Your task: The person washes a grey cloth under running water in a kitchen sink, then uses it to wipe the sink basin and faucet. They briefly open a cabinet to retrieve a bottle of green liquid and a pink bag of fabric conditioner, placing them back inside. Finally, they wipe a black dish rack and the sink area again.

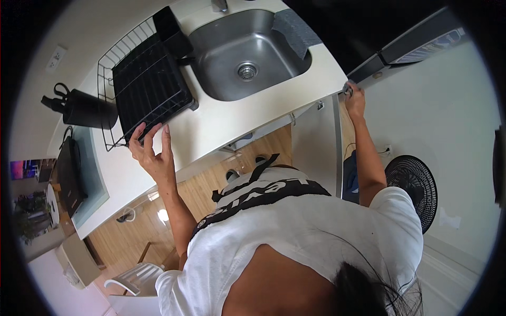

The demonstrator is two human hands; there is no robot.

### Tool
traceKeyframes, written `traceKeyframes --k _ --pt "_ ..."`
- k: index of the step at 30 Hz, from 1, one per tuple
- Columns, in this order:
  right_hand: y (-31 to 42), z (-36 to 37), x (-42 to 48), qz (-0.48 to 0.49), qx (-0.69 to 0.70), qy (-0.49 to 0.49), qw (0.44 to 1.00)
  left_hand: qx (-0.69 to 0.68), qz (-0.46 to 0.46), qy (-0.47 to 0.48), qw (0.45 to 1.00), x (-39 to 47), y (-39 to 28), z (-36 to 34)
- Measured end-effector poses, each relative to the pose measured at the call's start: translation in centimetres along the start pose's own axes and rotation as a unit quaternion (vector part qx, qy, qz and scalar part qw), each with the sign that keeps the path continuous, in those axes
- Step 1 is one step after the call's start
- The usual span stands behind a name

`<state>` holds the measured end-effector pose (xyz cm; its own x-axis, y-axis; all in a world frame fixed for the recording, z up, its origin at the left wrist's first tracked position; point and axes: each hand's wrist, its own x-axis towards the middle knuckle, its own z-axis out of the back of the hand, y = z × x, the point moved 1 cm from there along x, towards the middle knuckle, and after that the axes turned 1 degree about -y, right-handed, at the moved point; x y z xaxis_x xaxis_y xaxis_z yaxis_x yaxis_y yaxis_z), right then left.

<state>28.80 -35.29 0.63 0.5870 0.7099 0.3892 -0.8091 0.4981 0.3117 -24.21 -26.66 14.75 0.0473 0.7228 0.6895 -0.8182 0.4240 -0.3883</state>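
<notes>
My left hand (152, 148) is at the near corner of a black wire dish rack (150, 87), fingers apart and curved. Its fingertips overlap the rack's lower edge; I cannot tell whether they touch it. At the right end of the white countertop (245, 118), my right hand (356, 102) grips a small crumpled grey cloth (348, 87) against the counter's corner. Between the hands lies a stainless steel sink (225, 75) with a strainer drain (247, 71). A grey cloth (298, 31) drapes over the sink's far right rim.
A black knife holder (90, 109) with scissors stands left of the rack. Farther left, a black appliance (70, 177) rests on a glass board (95, 185). Below the counter, a cabinet door (316, 150) hangs open. A black fan (413, 189) stands at right, a white chair (136, 276) behind left.
</notes>
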Motion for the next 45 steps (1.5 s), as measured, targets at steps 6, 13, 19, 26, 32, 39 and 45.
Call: traceKeyframes --k 6,13,19,26,32,39,45 --pt "4.4 4.8 -1.2 -0.262 0.598 0.119 0.748 -0.067 0.013 0.021 0.997 0.4 -1.4 -1.5" --pt "5.1 0.8 3.8 0.15 0.236 0.01 0.96 -0.131 0.017 0.044 0.99 0.3 -3.5 -2.6" --pt "11.7 -2.9 -1.6 0.248 0.128 -0.017 0.96 -0.088 0.061 0.019 0.994 -2.1 -0.7 -0.7" --pt "30.7 -4.4 -13.0 0.42 0.225 0.134 0.869 0.023 0.182 -0.011 0.983 -5.9 0.9 4.1" --pt "40.2 -5.1 -20.7 0.615 0.375 0.151 0.677 0.089 0.202 -0.035 0.975 -9.2 1.1 7.5" --pt "41.6 -4.3 -18.3 0.412 0.397 0.165 0.803 0.096 0.278 -0.075 0.953 -14.7 4.3 11.6" --pt "47.9 -6.4 -25.4 0.519 0.268 0.172 0.794 0.036 0.339 -0.077 0.937 -17.0 8.9 15.3"
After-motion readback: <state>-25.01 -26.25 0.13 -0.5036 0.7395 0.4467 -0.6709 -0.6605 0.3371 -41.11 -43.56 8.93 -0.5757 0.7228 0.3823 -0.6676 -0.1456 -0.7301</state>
